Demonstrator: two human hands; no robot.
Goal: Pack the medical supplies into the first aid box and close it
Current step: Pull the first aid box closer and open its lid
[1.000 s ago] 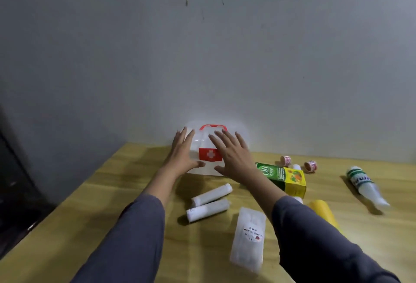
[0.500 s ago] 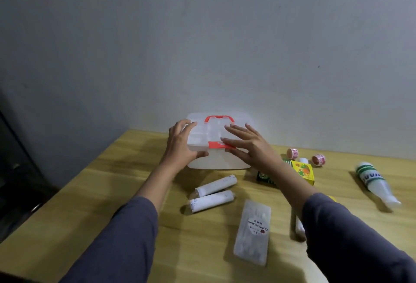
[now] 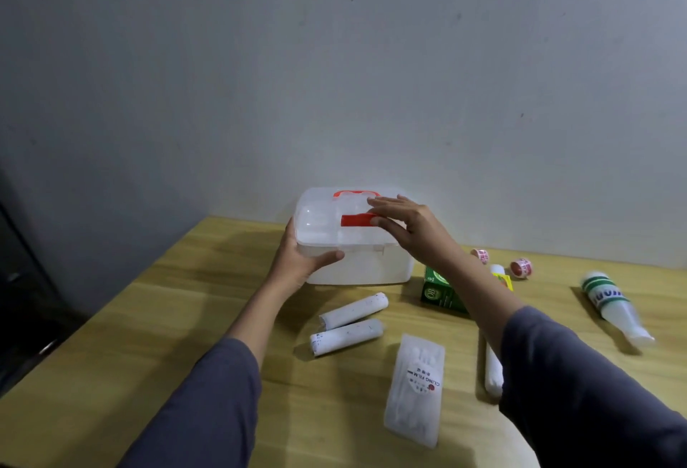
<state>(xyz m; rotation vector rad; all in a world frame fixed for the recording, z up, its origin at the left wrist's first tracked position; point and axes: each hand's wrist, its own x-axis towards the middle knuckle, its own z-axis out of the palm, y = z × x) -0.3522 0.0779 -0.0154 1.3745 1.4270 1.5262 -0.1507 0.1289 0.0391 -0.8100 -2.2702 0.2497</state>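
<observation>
A white translucent first aid box (image 3: 368, 266) with a red handle and a red front latch stands at the back of the wooden table (image 3: 178, 318), lid down. My left hand (image 3: 297, 263) grips its left front corner, thumb across the front. My right hand (image 3: 409, 229) lies over the lid with straight fingers reaching to the red latch. In front lie two white bandage rolls (image 3: 353, 311), (image 3: 347, 337), a clear packet of cotton swabs (image 3: 414, 389), a green carton (image 3: 440, 292), two small tape rolls (image 3: 520, 268), (image 3: 480, 255) and a white bottle (image 3: 609, 304) with green bands.
A grey wall stands directly behind the box. Another white roll (image 3: 493, 374) lies partly under my right sleeve. The table's left edge drops off to a dark floor area. Bare wood lies at the front left.
The box has turned from standing on edge, red cross facing me, to resting flat. My left hand moved to its left corner and my right hand onto the lid.
</observation>
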